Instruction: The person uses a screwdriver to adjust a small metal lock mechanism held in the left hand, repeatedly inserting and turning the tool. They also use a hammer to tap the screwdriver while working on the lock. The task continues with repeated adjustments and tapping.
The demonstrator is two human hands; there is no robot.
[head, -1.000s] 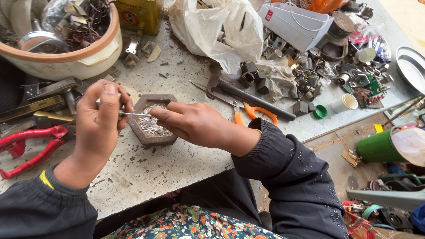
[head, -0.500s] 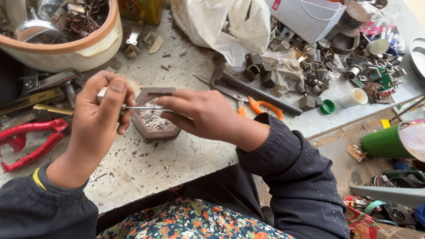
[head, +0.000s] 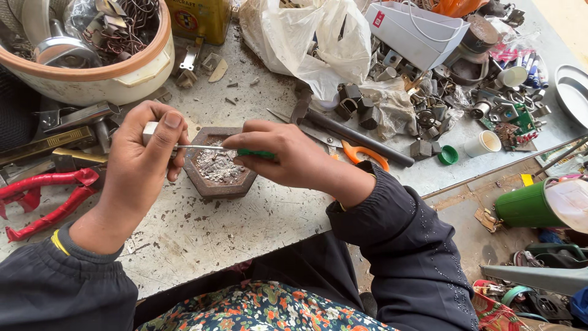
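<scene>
A cream bowl with an orange rim [head: 116,76], filled with wire and metal scraps, was seen at the far left of the grey, stained tabletop [head: 245,214], and red-handled pliers [head: 43,196] were laid below it near the left edge. A white plastic bag [head: 312,40] and a yellow tin [head: 199,18] were placed at the back, with a white box [head: 416,30] beside them. Orange-handled scissors [head: 364,153], a green cap [head: 448,155] and a small white cup [head: 482,143] were scattered among dark metal parts at the right, and a green bucket [head: 527,205] was set on the floor.
</scene>
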